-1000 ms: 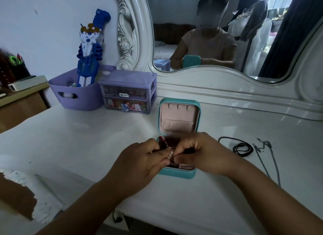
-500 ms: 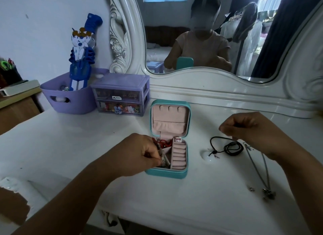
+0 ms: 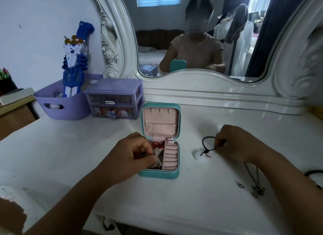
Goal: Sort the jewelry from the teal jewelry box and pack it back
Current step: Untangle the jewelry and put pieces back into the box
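left hand [image 3: 134, 155] pinching jewelry, blurred — right hand [image 3: 234, 144] gripping black cord [image 3: 208, 144].

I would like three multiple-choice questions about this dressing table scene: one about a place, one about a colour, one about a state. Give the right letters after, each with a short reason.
1. Where is the left hand?
A. on the purple basket
B. at the left compartment of the teal jewelry box
C. on the mirror

2. What colour is the box lining?
A. pink
B. black
C. yellow

3. What state is the box lid in?
A. shut
B. open and upright
C. taken off

Key: 1 B, its fingers are among the jewelry there. 2 A, the lid pocket and ring rolls are pink. 3 B, the lid stands up behind the base, while the right hand pinches the black cord on the white table.
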